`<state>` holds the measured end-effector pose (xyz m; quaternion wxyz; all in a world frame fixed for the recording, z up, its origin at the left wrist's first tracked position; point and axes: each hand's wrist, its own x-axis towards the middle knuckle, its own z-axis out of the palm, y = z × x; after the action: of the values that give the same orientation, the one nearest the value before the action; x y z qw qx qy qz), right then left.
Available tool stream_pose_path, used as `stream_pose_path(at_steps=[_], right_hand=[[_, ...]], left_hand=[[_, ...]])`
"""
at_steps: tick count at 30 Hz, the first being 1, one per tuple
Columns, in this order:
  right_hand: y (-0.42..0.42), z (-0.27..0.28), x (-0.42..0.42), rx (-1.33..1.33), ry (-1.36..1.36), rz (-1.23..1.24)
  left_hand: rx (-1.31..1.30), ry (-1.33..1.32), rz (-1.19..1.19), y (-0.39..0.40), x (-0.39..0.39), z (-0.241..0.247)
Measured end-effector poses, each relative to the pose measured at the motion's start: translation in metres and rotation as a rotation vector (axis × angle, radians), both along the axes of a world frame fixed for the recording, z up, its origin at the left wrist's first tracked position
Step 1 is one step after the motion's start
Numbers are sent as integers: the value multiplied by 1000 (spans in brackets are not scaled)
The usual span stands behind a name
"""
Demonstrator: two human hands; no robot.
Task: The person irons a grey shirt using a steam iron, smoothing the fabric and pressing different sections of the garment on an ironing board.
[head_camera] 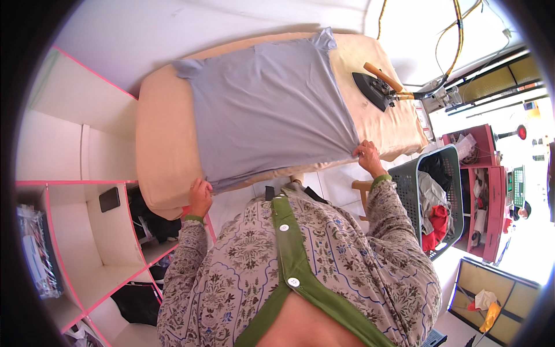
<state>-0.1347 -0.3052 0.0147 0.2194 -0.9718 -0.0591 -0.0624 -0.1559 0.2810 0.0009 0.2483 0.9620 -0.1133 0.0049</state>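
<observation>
A grey-blue garment (269, 104), probably a T-shirt, lies spread over a padded ironing table (167, 130) with a peach cloth cover. My right hand (368, 158) pinches its near right corner, and creases fan out from that grip. At the near left corner, my left hand (200, 197) has its fingers closed on the garment's edge. Two short sleeve-like ends lie at the far edge. To the right of the garment, a steam iron (377, 89) with a wooden handle rests on the cover, its hose leading off to the right.
A grey plastic laundry basket (394, 186) with clothes stands right of the table. White shelves with pink edging (93, 181) line the left side. Part of a wooden stool (360, 195) shows beside my right forearm. Yellow-black hoses (460, 39) hang at the upper right.
</observation>
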Motion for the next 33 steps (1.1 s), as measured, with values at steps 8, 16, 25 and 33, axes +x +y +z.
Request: stream_pose_path(at_steps=[8, 16, 25, 33], right_hand=[[38, -17, 49, -206, -33, -510], [2, -12, 39, 492, 264, -509], [-36, -2, 67, 501, 528, -323], [-13, -7, 255, 891, 390, -517]], left_hand=[[-28, 33, 563, -31, 52, -17], [-1087, 485, 628, -15, 46, -4], [-449, 842, 383, 34, 72, -1], [-799, 601, 641, 17, 239, -26]])
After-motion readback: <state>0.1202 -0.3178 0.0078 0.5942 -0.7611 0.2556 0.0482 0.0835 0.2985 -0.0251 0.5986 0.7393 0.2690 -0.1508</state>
